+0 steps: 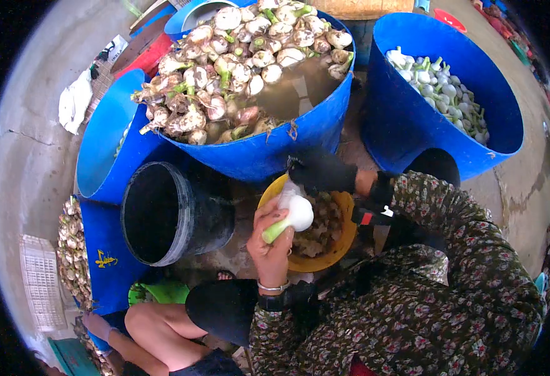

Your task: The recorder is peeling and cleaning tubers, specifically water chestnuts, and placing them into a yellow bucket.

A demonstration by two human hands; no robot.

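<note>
My left hand is bare and holds a white garlic bulb with a short green stem. The right hand, in a black glove, is at the bulb's far side; whether it grips a tool or a strip of skin is unclear. Beneath both hands stands a yellow basin with pale brownish peelings inside. Just beyond, a big blue tub is heaped with unpeeled, soil-stained garlic bulbs in murky water.
A blue tub at right holds clean white bulbs. To the left are a black bucket, another blue tub and a white plastic crate. At lower left, a co-worker's gloved hand and bent knee are close by.
</note>
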